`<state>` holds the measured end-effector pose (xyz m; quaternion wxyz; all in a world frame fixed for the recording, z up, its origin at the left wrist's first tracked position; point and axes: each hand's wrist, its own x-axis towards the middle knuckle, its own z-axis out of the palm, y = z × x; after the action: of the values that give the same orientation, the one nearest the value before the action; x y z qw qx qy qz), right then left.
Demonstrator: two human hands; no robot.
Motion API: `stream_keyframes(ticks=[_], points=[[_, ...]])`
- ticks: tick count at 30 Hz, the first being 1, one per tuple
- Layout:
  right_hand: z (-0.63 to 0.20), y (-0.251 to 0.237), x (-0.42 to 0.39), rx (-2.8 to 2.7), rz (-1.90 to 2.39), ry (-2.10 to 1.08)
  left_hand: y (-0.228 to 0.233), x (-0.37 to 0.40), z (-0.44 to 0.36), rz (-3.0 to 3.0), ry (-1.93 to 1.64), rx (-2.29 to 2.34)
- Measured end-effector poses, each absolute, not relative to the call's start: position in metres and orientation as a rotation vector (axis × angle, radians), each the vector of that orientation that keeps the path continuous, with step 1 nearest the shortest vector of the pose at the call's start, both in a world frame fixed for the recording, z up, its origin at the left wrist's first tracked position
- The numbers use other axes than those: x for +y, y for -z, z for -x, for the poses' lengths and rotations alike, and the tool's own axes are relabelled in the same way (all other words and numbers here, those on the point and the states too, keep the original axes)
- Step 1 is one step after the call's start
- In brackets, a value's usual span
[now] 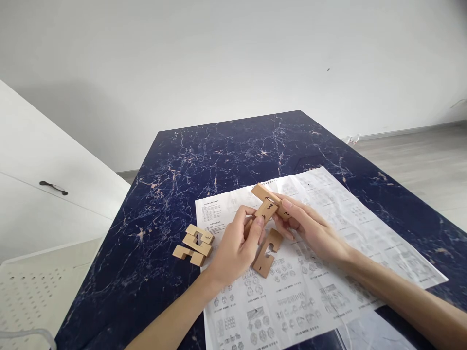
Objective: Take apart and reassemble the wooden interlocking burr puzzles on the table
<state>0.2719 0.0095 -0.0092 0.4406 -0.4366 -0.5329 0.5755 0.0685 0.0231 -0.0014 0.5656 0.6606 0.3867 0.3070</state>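
Observation:
Above a printed instruction sheet (306,291), both hands hold numbered wooden puzzle pieces that meet or overlap. My left hand (242,238) pinches a wooden puzzle piece (266,209) marked 3 between thumb and fingers. Gripped by my right hand (306,223) is another wooden puzzle piece (260,191), with a 2 near the thumb; the fingers hide part of it. Whether the pieces interlock, I cannot tell. Just below the hands, a flat notched wooden piece (264,265) marked 1 lies on the sheet. Left of my left hand rests a small pile of notched wooden pieces (199,240), one bearing a 3.
The dark blue marbled table (219,160) stretches toward a pale wall (219,63). A white cabinet (47,204) with a dark handle stands to the left, near a perforated white surface (36,287). A light grey sheet or panel (375,330) lies at the front edge.

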Motion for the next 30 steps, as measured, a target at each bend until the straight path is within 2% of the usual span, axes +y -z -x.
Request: stream_keyframes(ticks=[30], points=[[-0.2706, 0.0131, 0.005, -1.519, 1.024, -1.218, -0.0044, 0.0229, -0.0692, -1.532, -0.722, 0.951]])
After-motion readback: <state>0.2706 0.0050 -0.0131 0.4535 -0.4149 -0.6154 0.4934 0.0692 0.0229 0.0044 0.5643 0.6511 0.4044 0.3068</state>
